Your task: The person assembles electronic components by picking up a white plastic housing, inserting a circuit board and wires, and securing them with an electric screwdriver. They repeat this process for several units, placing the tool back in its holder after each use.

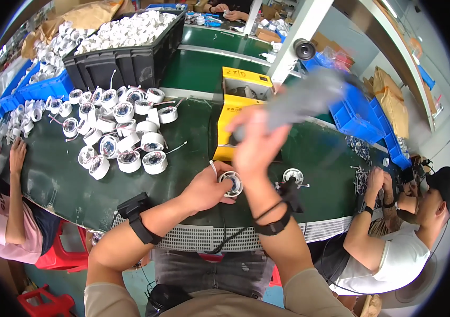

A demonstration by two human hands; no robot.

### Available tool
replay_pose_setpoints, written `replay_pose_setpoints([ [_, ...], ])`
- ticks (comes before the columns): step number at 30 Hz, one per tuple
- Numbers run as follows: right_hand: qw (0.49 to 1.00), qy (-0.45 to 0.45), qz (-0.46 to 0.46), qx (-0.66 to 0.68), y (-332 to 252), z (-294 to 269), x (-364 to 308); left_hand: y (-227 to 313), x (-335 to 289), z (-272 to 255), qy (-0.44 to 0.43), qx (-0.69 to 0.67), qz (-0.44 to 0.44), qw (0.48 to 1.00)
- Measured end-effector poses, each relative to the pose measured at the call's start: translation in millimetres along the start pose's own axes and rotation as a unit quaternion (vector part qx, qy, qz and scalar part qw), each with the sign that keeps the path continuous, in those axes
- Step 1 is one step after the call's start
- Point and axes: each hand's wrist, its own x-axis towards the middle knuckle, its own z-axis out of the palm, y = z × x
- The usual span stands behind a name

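My left hand is closed round a white ring-shaped housing with a dark, wired centre, just above the green bench. Higher and to the right, my right hand grips a grey hand-held power tool. Motion smears that tool, so its tip is not clear. Behind my hands stands a yellow box with small parts inside it. Another white ring part lies on the bench, right of my right wrist. To the left, several white round housings with wires are heaped together.
A black bin full of white parts stands at the back left, beside a blue crate. Blue trays and a post are on the right. Small screws lie near a co-worker; another person sits left.
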Motion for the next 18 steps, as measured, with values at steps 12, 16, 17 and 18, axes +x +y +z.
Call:
replay_pose_setpoints([
  [12,0.997,0.059,0.030,-0.047,13,-37,27,10,0,4,0.012,-0.013,-0.042,0.999],
  [16,0.997,0.054,0.034,-0.044,15,-37,27,14,-1,6,0.016,-0.005,-0.049,0.999],
  [17,0.997,0.052,0.031,-0.045,14,-38,27,16,-1,6,0.016,-0.004,-0.054,0.998],
  [18,0.997,0.052,0.032,-0.045,14,-37,26,16,-1,7,0.017,-0.004,-0.055,0.998],
])
